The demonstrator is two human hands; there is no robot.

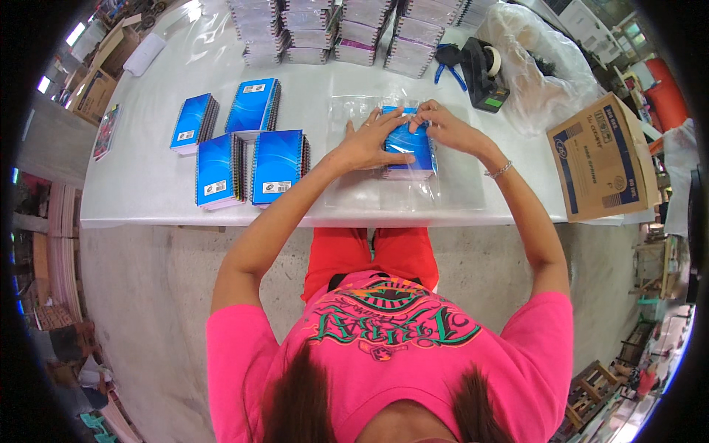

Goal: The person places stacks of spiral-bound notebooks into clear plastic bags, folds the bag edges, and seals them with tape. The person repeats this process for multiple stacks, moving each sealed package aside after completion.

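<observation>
In front of me a stack of blue-covered spiral notebooks [415, 156] lies in or under clear plastic wrap [351, 188]. My left hand [371, 143] rests on the stack's left side, fingers spread and thumb stretched across the cover. At its upper right, my right hand [444, 128] has bent fingers pinched together at the plastic over the cover. Its fingertips partly hide what they grip. A bracelet [499, 170] circles my right wrist.
Several blue notebook stacks [216, 171] stand to the left. Tall rows of wrapped notebooks [306, 33] line the far side. Blue-handled pliers [449, 66], a tape dispenser [485, 81] and crumpled plastic [535, 70] lie far right; a cardboard box [602, 159] sits at the right edge.
</observation>
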